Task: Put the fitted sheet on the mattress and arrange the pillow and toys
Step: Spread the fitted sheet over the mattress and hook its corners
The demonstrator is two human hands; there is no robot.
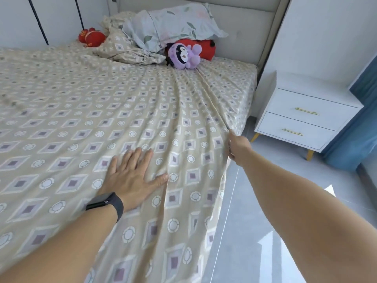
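While the left hand pressed flat on the fitted sheet covering the mattress, the right hand pinched its fabric at the bed's right edge; pillow and purple plush toy lay by the headboard

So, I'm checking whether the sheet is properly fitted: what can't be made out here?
- Right hand, head view: its fingers are hidden behind the fitted sheet at the bed's side edge, so the grip is unclear.
- Sheet's tuck under the mattress: hidden by the hanging fabric.
- Foot corners: cut off by the frame edge.
- Red toy: mostly covered by the pillow.
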